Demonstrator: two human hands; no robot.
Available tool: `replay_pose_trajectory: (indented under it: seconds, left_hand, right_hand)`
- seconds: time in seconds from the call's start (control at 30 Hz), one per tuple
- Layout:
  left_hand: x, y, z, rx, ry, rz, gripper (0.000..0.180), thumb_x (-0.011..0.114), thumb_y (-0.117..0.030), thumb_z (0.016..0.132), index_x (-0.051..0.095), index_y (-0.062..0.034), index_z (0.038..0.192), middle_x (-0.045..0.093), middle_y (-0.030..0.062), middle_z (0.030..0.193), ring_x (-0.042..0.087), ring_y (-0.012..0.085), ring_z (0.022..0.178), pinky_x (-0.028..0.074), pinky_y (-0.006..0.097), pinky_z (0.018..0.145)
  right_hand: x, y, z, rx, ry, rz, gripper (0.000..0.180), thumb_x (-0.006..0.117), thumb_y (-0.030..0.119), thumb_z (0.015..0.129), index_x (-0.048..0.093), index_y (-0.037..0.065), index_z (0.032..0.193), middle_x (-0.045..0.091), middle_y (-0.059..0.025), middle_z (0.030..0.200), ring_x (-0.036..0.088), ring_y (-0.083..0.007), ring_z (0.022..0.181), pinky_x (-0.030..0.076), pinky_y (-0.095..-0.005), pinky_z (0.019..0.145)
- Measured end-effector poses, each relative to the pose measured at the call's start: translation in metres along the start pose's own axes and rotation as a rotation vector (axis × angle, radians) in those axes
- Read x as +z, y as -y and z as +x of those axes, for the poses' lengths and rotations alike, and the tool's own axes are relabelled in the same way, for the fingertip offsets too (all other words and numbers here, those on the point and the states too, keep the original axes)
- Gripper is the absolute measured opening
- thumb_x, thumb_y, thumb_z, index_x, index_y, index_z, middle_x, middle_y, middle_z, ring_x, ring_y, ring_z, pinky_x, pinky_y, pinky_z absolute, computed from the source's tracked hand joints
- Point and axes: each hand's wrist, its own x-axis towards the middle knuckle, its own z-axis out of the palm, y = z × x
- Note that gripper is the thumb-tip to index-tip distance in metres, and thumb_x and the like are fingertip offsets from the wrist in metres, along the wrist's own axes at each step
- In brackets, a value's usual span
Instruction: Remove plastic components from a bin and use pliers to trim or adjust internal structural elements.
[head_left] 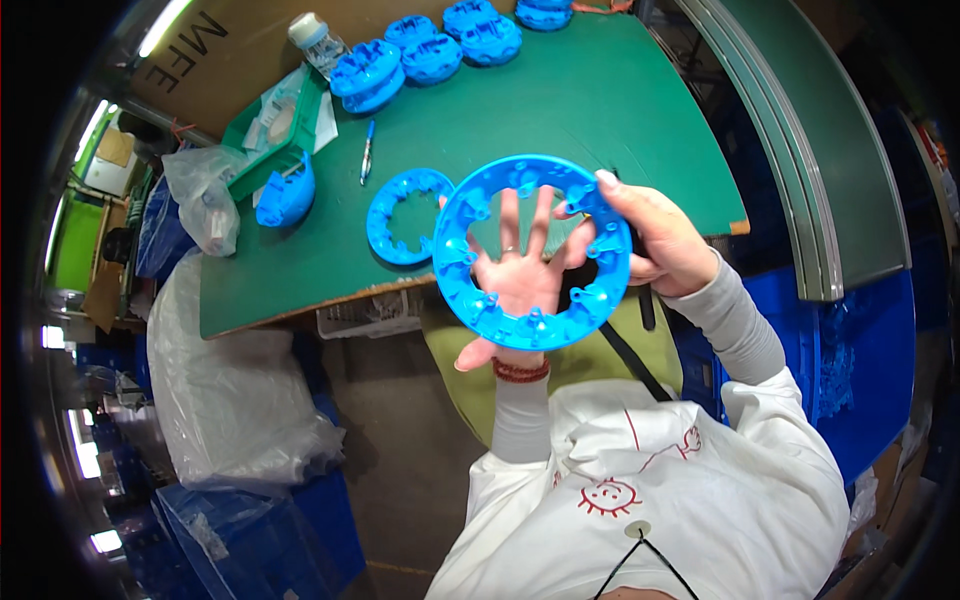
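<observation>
A bright blue plastic ring (533, 330) with inner tabs and small posts is held up above the table's near edge. My right hand (660, 235) grips its right rim, thumb on the upper side. Behind the ring, my left hand (520, 280) shows palm up through the opening, fingers spread; whether it touches the ring I cannot tell. Its thumb sticks out below the lower left rim. Another blue ring (385, 240) lies flat on the table, just left of the held one and partly behind it.
On the green table (590, 100), several stacked blue parts (430, 58) stand along the back, near a bottle (316, 42). A pen (367, 152), a curved blue piece (287, 197) and a green tray (300, 125) are to the left. Blue bins (870, 370) flank the right side.
</observation>
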Motion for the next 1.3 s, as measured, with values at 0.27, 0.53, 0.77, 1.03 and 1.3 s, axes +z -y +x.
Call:
replay_pose_trajectory:
  seconds: [0.27, 0.53, 0.77, 1.03, 1.3]
  left_hand:
    - [0.029, -0.004, -0.025, 0.014, 0.017, -0.215, 0.117, 0.060, -0.079, 0.054, 0.003, -0.0299, 0.143, -0.006, 0.0114, 0.149, 0.002, 0.0437, 0.134, 0.007, 0.072, 0.099]
    - [0.052, -0.014, -0.035, -0.020, -0.116, 0.176, 0.115, 0.068, -0.070, 0.056, 0.003, -0.0333, 0.143, -0.004, 0.0082, 0.149, 0.009, 0.0443, 0.133, 0.015, 0.070, 0.099]
    - [0.059, -0.009, -0.035, 0.013, -0.174, 0.217, 0.114, 0.072, -0.064, 0.054, 0.006, -0.0339, 0.142, 0.001, 0.0076, 0.149, 0.013, 0.0417, 0.133, 0.020, 0.067, 0.099]
    - [0.071, -0.002, -0.036, 0.057, -0.281, 0.274, 0.109, 0.071, -0.058, 0.053, 0.011, -0.0336, 0.142, 0.007, 0.0059, 0.149, 0.017, 0.0395, 0.133, 0.022, 0.066, 0.099]
    - [0.051, -0.012, -0.038, 0.065, -0.029, 0.014, 0.105, 0.069, -0.057, 0.052, 0.017, -0.0343, 0.140, 0.009, 0.0057, 0.148, 0.019, 0.0399, 0.131, 0.024, 0.066, 0.099]
  right_hand:
    - [-0.003, -0.029, -0.062, -0.651, -0.391, -0.713, 0.041, 0.033, 0.035, 0.098, 0.055, 0.001, 0.098, 0.054, -0.0028, 0.074, 0.046, -0.0073, 0.059, 0.036, -0.0218, 0.052]
    - [0.013, -0.057, -0.095, -0.745, -0.294, -1.358, 0.016, 0.058, 0.016, 0.083, 0.053, 0.002, 0.077, 0.052, -0.0094, 0.067, 0.053, -0.0272, 0.057, 0.041, -0.0347, 0.049]
    - [0.013, -0.060, -0.097, -0.708, -0.306, -1.385, 0.016, 0.059, 0.017, 0.083, 0.054, 0.003, 0.077, 0.050, -0.0082, 0.066, 0.052, -0.0253, 0.053, 0.039, -0.0340, 0.046]
    - [0.017, -0.066, -0.094, -0.679, -0.458, -1.470, 0.017, 0.062, 0.020, 0.081, 0.055, 0.005, 0.078, 0.049, -0.0060, 0.065, 0.053, -0.0229, 0.053, 0.039, -0.0332, 0.045]
    - [0.006, -0.064, -0.087, -0.784, -0.284, -1.251, 0.011, 0.060, 0.012, 0.083, 0.059, 0.002, 0.083, 0.055, -0.0088, 0.068, 0.057, -0.0239, 0.053, 0.043, -0.0308, 0.046]
